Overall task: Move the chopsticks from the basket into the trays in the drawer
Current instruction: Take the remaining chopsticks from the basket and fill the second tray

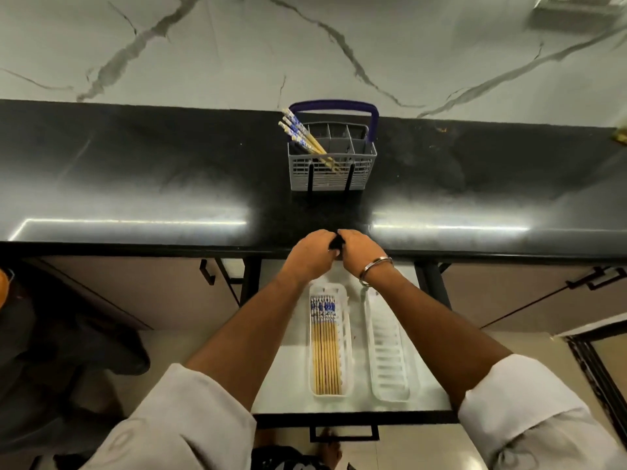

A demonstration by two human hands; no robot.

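Both hands: left hand (310,254) and right hand (359,254) together pinched a small dark thing (336,245) | chopsticks (302,135) leaned in basket (332,164) | more chopsticks (324,344) lay in left tray (346,334) of drawer (281,385).

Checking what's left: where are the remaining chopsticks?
Head view: remaining chopsticks lean in the basket's left compartment on the black counter, beyond both hands.

Open black counter (135,171) all round the basket (331,161). Its blue handle (334,106) arches behind. Both forearms cross above the drawer (353,407).
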